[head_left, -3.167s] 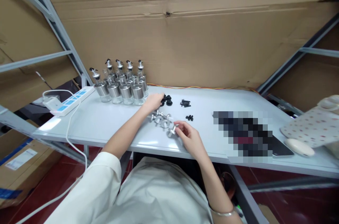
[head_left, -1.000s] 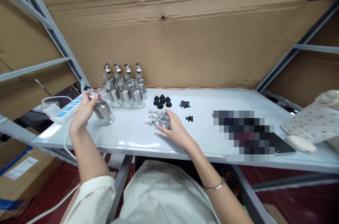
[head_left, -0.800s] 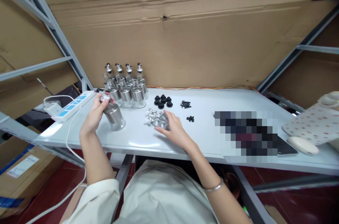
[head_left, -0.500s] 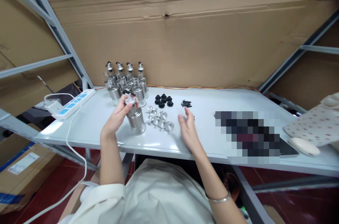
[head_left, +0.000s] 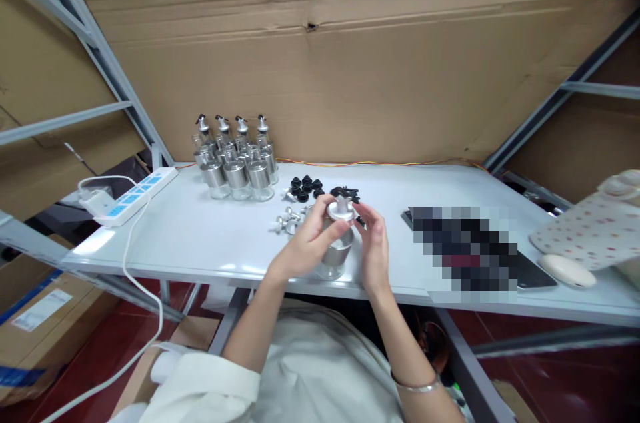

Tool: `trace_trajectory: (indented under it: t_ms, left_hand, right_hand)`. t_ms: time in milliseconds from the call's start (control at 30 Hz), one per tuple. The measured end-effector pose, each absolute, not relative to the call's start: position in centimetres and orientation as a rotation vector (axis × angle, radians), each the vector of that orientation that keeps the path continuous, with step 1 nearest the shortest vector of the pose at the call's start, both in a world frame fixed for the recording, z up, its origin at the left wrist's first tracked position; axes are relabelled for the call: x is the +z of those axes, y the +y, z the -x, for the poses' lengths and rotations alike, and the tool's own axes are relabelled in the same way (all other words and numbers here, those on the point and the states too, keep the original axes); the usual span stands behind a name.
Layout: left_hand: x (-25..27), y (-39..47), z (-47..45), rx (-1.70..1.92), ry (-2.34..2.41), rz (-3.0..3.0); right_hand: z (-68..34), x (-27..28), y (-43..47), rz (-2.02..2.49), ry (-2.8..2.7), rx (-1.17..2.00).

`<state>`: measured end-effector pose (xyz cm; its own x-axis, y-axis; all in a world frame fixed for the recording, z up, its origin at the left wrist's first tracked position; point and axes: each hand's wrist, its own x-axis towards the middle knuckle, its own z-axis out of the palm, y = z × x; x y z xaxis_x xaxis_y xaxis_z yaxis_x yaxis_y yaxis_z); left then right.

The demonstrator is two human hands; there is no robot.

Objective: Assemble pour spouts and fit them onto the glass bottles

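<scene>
Near the front edge of the table, a glass oil bottle with a steel sleeve [head_left: 337,255] stands in front of me, topped by a silver pourer cap [head_left: 342,210]. My left hand [head_left: 313,239] is closed round the bottle's upper part from the left. From the other side my right hand [head_left: 375,243] has its curled fingers at the cap's right edge. Silver pourer parts [head_left: 286,220] lie left of the bottle, some hidden by my left hand. Behind them are several black stoppers [head_left: 306,188] and a small heap of black levers [head_left: 346,193].
At the back left stand rows of steel-sleeved bottles [head_left: 237,177], the rear ones with pourers. A white power strip [head_left: 137,196] lies at the left end. On the right are a blurred dark flat object [head_left: 537,275], a white oval object [head_left: 567,269] and a dotted bag [head_left: 587,229].
My left hand has carried the bottle rightward from beside the bottle rows to the front middle. My right hand has come up to its cap, its fingers curling in.
</scene>
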<state>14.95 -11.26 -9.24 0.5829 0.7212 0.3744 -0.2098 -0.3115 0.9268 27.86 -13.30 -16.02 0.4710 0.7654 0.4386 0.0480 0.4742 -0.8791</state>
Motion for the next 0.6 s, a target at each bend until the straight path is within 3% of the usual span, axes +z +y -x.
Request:
trace_trajectory:
  t_ms: [200, 300, 467, 600]
  left_hand:
    - [-9.6, -10.3, -16.8, 1.153, 0.57, -1.983]
    - [-9.4, -7.5, -14.9, 1.184, 0.859, -2.146]
    - [-10.0, -3.7, -11.9, 0.667, 1.468, -2.339]
    - [-11.1, -3.9, -12.3, 0.358, 1.412, -2.462]
  right_hand:
    - [-28.0, -15.1, -13.8, 0.811, -1.118, 0.36]
    - [-28.3, -13.6, -13.8, 0.837, -1.144, 0.38]
    - [-28.1, -10.1, -14.0, 0.92, -1.208, 0.395]
    - [-27.5, -8.8, -14.1, 0.963, -1.231, 0.47]
